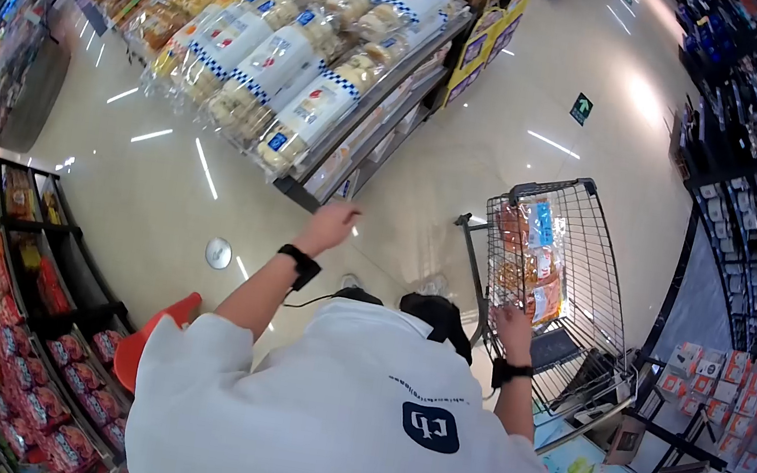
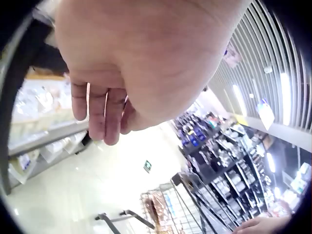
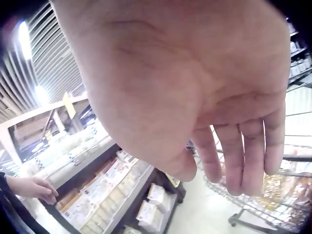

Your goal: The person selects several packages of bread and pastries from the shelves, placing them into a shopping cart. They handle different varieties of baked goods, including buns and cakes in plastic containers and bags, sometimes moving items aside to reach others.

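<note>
My left hand (image 1: pixel 333 227) is held out over the floor near the corner of a bread display, holding nothing. In the left wrist view its fingers (image 2: pixel 113 119) are loosely bent, with air around them. My right hand (image 1: pixel 511 330) hovers at the near side of a wire shopping cart (image 1: pixel 585 185), overlapping its edge in the head view. From the right wrist, the right hand's fingers (image 3: pixel 235 161) hang relaxed and slightly spread, and nothing lies in the palm. Several clear packs of food (image 1: pixel 539 301) lie inside the cart, with a blue-labelled pack (image 1: pixel 542 223) toward its far end.
Bagged bread (image 1: pixel 313 116) with blue-checked labels is piled on the display ahead. A low shelf of red packets (image 1: pixel 45 407) stands at the left, beside a red object (image 1: pixel 153 340). Dark shelving (image 1: pixel 739 219) lines the right. Boxed goods (image 1: pixel 729 392) stand near the cart.
</note>
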### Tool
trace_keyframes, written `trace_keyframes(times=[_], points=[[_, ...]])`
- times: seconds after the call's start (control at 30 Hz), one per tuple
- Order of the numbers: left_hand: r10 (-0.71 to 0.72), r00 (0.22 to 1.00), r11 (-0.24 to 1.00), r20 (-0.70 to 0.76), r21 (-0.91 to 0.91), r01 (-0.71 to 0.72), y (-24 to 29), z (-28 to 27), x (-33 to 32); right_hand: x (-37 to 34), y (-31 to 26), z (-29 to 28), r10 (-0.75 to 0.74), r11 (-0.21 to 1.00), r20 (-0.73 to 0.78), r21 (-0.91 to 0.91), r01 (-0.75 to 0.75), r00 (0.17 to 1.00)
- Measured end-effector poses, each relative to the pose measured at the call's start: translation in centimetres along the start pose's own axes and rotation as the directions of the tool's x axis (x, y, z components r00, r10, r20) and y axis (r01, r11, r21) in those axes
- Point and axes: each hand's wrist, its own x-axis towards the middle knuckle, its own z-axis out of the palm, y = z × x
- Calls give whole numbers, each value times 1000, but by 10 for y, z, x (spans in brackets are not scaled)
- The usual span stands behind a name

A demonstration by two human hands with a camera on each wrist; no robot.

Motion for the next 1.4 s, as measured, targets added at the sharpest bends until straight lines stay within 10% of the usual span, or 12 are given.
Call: trace_keyframes(times=[0.27, 0.73, 0.93, 1.0, 1.2, 1.4], points=[[-513, 764, 856, -390, -299, 422, -50, -80, -100, 126, -143, 42, -424, 892, 144, -104, 440, 894], [-648, 309, 723, -696, -436, 536, -26, -140, -51, 321, -464, 27, -901, 398, -15, 371, 839, 434], [-657, 194, 736, -729, -563, 375, -80, -180, -22, 342, -578, 48, -921, 355, -79, 237, 905, 382], [-744, 97, 626, -661, -639, 447, -106, -195, -10, 337, -601, 54, -829, 548, -78, 80, 833, 553], [-877, 446, 305, -182, -926, 222, -90, -241, 15, 361, -625, 75, -742, 652, 73, -154, 743, 666], [-885, 398, 372, -242, -882, 289, -117, -236, -7, 318, -610, 57, -733, 673, 12, -132, 728, 680]])
